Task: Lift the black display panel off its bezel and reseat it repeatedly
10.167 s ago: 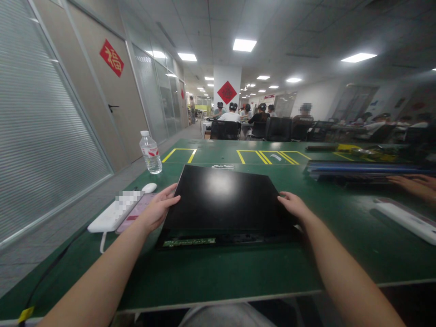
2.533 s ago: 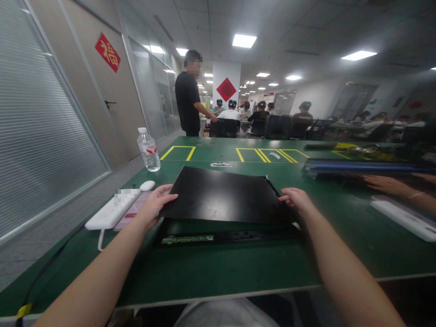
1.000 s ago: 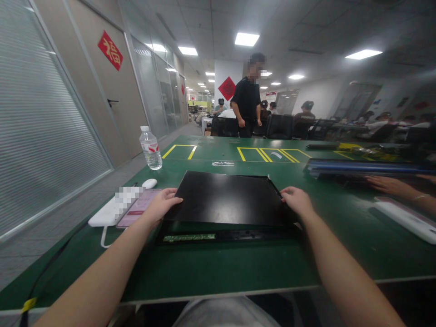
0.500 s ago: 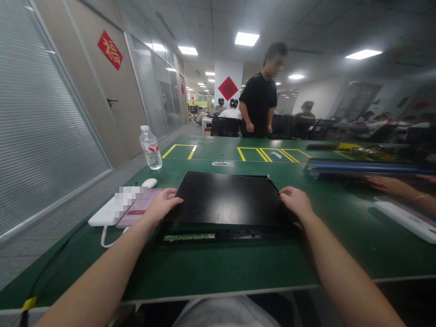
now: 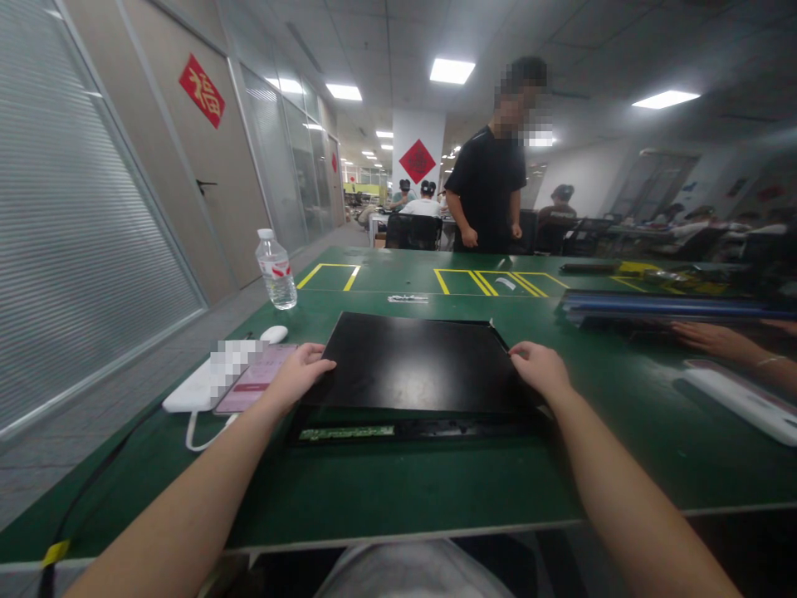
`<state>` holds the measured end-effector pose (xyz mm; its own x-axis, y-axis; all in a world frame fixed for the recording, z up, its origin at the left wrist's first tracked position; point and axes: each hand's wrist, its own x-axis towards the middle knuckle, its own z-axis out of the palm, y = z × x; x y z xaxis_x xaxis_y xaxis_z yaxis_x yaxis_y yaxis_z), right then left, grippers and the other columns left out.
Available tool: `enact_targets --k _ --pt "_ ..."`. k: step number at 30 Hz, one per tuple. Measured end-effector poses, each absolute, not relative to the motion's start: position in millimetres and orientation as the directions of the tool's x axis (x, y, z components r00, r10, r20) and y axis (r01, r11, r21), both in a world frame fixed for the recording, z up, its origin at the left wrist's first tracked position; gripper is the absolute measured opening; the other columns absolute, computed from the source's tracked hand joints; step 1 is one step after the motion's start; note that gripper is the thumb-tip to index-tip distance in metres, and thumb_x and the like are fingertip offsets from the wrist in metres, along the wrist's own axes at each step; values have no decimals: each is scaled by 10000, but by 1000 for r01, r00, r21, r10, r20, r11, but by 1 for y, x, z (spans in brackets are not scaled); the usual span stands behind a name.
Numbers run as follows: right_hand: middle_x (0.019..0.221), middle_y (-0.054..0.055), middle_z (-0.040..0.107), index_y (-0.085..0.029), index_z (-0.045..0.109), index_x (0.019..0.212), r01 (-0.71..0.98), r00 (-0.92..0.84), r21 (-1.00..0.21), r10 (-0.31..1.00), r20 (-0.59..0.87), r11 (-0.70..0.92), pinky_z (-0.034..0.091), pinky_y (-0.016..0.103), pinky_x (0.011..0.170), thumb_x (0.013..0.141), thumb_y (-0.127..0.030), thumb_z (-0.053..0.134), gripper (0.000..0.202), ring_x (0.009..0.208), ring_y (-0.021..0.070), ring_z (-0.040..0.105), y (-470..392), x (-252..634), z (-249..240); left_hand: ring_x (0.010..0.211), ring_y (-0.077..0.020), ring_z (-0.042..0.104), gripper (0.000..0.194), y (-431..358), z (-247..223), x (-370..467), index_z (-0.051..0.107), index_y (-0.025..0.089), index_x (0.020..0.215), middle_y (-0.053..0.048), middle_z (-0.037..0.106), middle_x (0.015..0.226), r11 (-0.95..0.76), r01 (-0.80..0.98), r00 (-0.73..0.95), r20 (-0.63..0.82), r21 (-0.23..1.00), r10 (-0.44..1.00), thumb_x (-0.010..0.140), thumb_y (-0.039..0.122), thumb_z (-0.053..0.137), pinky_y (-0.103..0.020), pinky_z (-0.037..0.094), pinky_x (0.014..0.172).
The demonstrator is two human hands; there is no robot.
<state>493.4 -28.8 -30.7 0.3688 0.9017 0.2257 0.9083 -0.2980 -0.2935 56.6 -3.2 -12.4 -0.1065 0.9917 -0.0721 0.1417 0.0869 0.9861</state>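
Observation:
A flat black screen panel (image 5: 417, 365) is between my two hands, over a black frame whose near strip shows a green circuit board (image 5: 347, 433). My left hand (image 5: 308, 371) grips the panel's left edge, thumb on top and fingers at the side. At the right edge, my right hand (image 5: 536, 366) pinches the panel near its far corner. Both hands are closed on it. The panel's near edge lies back from the circuit board strip. The undersides of the panel and the fingertips beneath it are hidden.
Left of the panel lie a phone (image 5: 256, 384), a white power bank (image 5: 193, 389) with a cable, and a white mouse-shaped object (image 5: 274, 335). A water bottle (image 5: 276, 270) stands behind. At right are another person's hand (image 5: 716, 340), a long dark-blue panel (image 5: 672, 303) and a white device (image 5: 747, 403).
My hands and the screen panel have hardly moved. The standing person in black across the table has shifted to the right.

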Motion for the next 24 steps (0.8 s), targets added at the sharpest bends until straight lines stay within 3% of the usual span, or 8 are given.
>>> enact_targets --k 10,15,24 --pt "795 18 753 -232 763 949 807 450 -497 877 167 -319 418 260 636 790 -260 534 280 819 197 675 -23 506 -39 668 -206 726 157 -3 -13 59 624 184 834 -8 729 666 112 54 -141 -104 992 985 716 103 688 -289 580 613" --pt "814 23 756 -237 764 950 821 440 -476 880 179 -314 420 257 635 778 -271 548 278 828 200 676 -23 506 -39 575 -171 701 200 -2 -17 58 603 170 882 -21 735 678 141 24 -132 -137 990 982 747 34 662 -256 556 558" --pt "854 35 760 -246 768 956 862 419 -398 884 208 -315 438 268 656 789 -281 532 292 866 218 684 -26 502 -37 571 -174 701 181 -2 -16 59 586 172 890 -10 729 667 141 62 -133 -132 988 982 774 48 648 -263 552 574"
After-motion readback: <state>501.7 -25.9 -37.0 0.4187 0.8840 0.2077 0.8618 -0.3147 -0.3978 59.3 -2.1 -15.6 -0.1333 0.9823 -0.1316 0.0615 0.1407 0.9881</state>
